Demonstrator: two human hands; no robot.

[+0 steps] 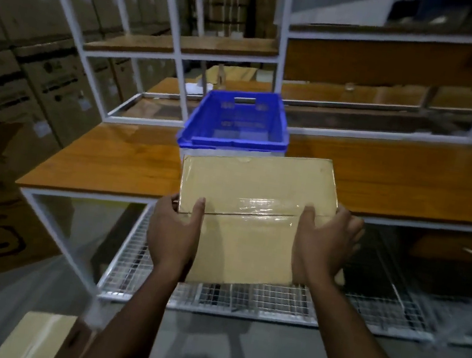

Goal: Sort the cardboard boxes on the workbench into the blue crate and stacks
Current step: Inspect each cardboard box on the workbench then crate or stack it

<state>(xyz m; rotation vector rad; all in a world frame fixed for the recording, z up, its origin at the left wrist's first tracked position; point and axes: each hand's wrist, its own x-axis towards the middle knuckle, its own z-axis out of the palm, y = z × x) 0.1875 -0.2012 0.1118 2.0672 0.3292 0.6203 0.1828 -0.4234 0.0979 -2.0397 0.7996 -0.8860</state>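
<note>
I hold a taped cardboard box (256, 200) in the air in front of the workbench (109, 160), its far edge just short of the blue crate (237, 123). My left hand (173, 230) grips the box's left side, thumb on top. On the right side my right hand (325, 247) grips it the same way. The blue crate stands on the wooden top, and what shows of its inside looks bare.
A white metal shelf frame (180, 48) with wooden shelves rises behind the bench. A wire mesh shelf (271, 300) lies below the benchtop. Large stacked cartons (15, 69) fill the left side. Another cardboard box (33, 335) sits at the bottom left.
</note>
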